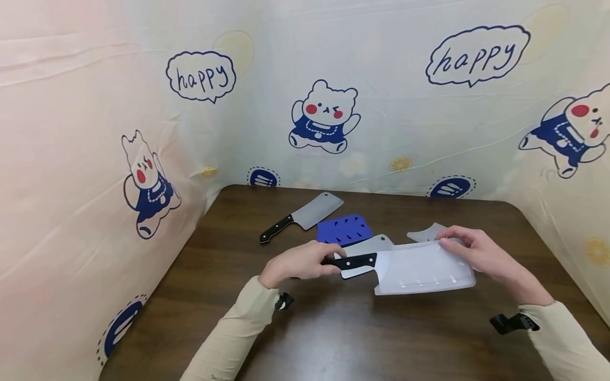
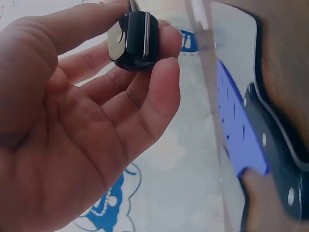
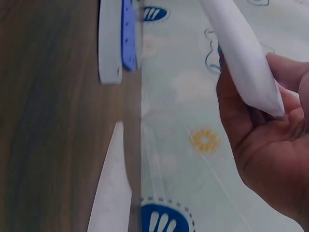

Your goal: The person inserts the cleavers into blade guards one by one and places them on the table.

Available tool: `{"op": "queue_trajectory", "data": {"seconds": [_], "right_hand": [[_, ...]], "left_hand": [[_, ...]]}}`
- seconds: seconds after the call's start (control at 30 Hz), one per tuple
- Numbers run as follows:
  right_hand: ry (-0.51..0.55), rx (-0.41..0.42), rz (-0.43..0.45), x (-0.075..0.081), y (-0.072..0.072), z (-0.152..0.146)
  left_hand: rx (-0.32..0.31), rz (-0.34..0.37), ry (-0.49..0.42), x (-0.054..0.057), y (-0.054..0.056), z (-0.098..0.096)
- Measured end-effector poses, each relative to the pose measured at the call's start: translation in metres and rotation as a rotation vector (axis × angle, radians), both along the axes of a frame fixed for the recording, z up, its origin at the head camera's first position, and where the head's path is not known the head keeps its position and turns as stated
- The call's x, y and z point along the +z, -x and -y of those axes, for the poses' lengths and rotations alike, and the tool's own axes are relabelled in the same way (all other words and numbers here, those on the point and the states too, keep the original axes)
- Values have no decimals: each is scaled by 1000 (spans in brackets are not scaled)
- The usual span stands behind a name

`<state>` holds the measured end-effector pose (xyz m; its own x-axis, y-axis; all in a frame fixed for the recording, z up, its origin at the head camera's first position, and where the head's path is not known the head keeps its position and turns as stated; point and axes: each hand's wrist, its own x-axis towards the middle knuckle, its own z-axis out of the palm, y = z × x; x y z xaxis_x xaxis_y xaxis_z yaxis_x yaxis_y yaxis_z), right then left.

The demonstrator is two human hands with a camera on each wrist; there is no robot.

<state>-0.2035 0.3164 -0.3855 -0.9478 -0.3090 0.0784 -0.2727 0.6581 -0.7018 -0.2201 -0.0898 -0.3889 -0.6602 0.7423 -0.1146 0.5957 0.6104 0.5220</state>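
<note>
My left hand (image 1: 310, 259) grips the black riveted handle (image 1: 359, 261) of a cleaver, and the handle's butt end (image 2: 137, 41) shows between thumb and fingers in the left wrist view. A translucent white blade guard (image 1: 424, 270) covers the cleaver's blade. At the guard's far right end my right hand (image 1: 481, 251) pinches it, thumb on one face and fingers on the other, as the right wrist view shows along the white guard (image 3: 248, 63). The cleaver lies across in front of me, raised over the table.
Behind the held cleaver, a second cleaver (image 1: 369, 244) lies partly hidden on the brown table (image 1: 305, 338). Beyond it are a blue blade guard (image 1: 344, 228) and another black-handled cleaver (image 1: 316, 210). A whitish guard (image 1: 426, 233) lies by my right hand. Printed cloth (image 1: 381, 53) hangs around the table.
</note>
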Motion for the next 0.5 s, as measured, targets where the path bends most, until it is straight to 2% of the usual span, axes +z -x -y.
{"op": "queue_trajectory", "data": {"seconds": [0.13, 0.23, 0.4, 0.5], "right_hand": [[-26, 29, 30, -4, 6, -15], [-60, 56, 93, -6, 10, -26], [-74, 163, 218, -11, 14, -44], [-76, 206, 228, -17, 16, -51]], "left_hand": [[-11, -4, -16, -9, 6, -14], [-22, 8, -10, -14, 8, -25], [-61, 5, 22, -23, 8, -43], [-80, 20, 41, -30, 6, -53]]}}
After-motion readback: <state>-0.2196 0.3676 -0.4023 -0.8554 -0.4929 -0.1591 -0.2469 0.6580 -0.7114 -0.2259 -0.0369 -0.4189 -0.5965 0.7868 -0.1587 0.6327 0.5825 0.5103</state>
